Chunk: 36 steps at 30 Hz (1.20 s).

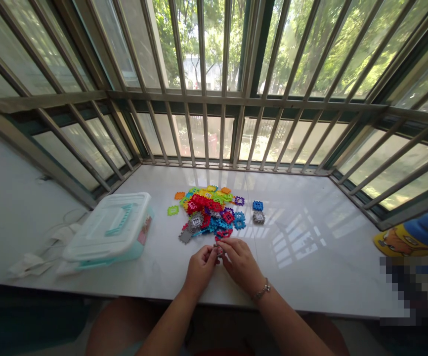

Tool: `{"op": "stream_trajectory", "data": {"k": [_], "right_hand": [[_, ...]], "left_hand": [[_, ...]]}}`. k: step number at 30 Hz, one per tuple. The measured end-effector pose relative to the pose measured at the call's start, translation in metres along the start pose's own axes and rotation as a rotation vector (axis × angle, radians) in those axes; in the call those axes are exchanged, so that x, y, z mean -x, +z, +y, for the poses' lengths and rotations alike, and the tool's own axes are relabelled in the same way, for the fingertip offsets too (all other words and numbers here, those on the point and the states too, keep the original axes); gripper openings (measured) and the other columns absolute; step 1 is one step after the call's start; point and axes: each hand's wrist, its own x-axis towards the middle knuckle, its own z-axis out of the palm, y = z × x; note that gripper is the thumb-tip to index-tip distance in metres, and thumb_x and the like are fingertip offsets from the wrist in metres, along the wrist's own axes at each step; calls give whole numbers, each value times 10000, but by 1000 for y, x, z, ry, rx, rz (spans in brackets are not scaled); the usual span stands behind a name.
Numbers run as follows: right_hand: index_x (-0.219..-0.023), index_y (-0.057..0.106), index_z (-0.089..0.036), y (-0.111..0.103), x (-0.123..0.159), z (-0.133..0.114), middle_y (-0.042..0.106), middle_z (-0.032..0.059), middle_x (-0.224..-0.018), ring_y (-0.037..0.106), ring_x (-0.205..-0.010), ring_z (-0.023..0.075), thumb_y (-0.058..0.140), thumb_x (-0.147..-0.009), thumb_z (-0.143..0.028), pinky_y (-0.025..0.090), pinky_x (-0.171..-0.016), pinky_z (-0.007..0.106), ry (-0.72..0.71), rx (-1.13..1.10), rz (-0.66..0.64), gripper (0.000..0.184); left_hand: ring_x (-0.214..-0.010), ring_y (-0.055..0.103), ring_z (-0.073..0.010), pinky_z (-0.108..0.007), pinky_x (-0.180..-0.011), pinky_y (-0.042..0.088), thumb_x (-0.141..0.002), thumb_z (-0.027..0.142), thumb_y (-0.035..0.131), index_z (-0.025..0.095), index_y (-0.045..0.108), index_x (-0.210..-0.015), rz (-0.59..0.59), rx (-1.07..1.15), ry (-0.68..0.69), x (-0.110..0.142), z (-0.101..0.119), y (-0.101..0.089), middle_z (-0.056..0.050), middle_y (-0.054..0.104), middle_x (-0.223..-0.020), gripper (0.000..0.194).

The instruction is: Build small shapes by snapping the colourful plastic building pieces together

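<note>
My left hand (pixel 201 269) and right hand (pixel 240 264) meet just above the near edge of the white marble ledge (pixel 303 282). Their fingertips (pixel 226 248) are pressed together, pinching a small plastic piece (pixel 219 250) between them. My fingers hide most of it. I can make out dark red and some grey, but it is too small for me to tell its exact shape. My other fingers curl inward rather than spread, and a bracelet (pixel 262 290) circles my right wrist.

Just ahead of my fingertips lies a heap of toy tiles (pixel 206 212) in red, blue, yellow, green, grey and purple. They are flat and square with notched edges, and some have small window grids. The nearest red tile (pixel 224 234) sits just beyond my right fingers without touching them. Ahead and to the right of my hands, a blue tile (pixel 257 205) and a grey tile (pixel 258 217) lie apart from the heap, while a green tile (pixel 173 210) lies off its left side.

Well left of my left hand sits a mint-green plastic box (pixel 106 230) with a handle on its lid. Crumpled tissue (pixel 28 264) lies farther left. Window bars (pixel 251 101) run beyond the ledge, well ahead of my fingers.
</note>
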Motion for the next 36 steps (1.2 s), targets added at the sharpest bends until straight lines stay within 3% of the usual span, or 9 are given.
{"op": "stream_trajectory", "data": {"k": [5,11,16,20,22,26,29,32,36], "right_hand": [[-1542,618,-330,6,2,-1,732,110,-1440,689,-1304,328,758,-1017,-200,600,-1124,582,-59,6,-17,558],[-1378,697,-299,5,5,8,738,116,-1401,711,-1265,302,772,-1003,-176,640,-1078,524,-3,-57,26,401],[-1202,741,-292,-5,4,22,731,119,-1385,710,-1289,295,822,-959,-198,634,-1093,517,105,-135,29,273],[-1076,774,-271,-14,-1,38,747,110,-1336,712,-1284,289,842,-953,-295,613,-1124,512,255,-278,75,142],[-1032,775,-253,-18,-5,50,758,107,-1318,725,-1257,285,888,-918,-398,632,-1098,487,417,-483,173,217],[-1056,744,-268,-29,-13,76,803,54,-1237,774,-1150,253,961,-818,-590,650,-1101,489,779,-1099,579,456],[-1105,749,-295,-44,-15,93,811,28,-1245,776,-1190,235,946,-836,-614,611,-1186,480,843,-1360,735,462],[-1118,753,-290,-56,-13,109,807,20,-1266,780,-1185,217,964,-834,-563,603,-1201,445,834,-1346,744,447],[-1189,733,-270,-65,-13,137,800,45,-1261,782,-1161,237,1035,-727,-543,632,-1146,457,861,-1048,685,616]], "left_hand": [[-790,767,-243,-323,-741,595,-1009,671,623,230,778,-926,31,-112,72,1,7,2,-55,819,-847,475],[-974,815,-272,-351,-878,626,-1033,559,655,229,805,-1089,-79,-37,97,1,1,2,-87,857,-1053,367],[-972,802,-254,-337,-864,618,-1043,492,658,244,799,-1213,-159,-106,176,3,1,0,-79,850,-1132,332],[-1022,807,-251,-334,-881,620,-1043,490,655,244,760,-1342,-199,-122,163,5,3,2,-91,845,-1206,401],[-998,811,-246,-334,-881,618,-1045,500,649,234,750,-1348,-188,-126,133,5,3,3,-97,850,-1189,416],[-901,799,-235,-322,-824,598,-1043,530,639,226,770,-1232,-149,-157,102,6,2,4,-93,860,-1098,381],[-849,776,-227,-312,-776,573,-1041,541,632,230,773,-1154,-139,-181,103,6,2,4,-81,854,-1035,359],[-814,752,-216,-303,-744,545,-1045,531,628,230,761,-1118,-143,-185,105,6,1,5,-71,844,-994,338],[-768,712,-200,-293,-718,508,-1049,510,619,230,747,-1067,-145,-206,120,6,1,4,-56,828,-940,308]]}}
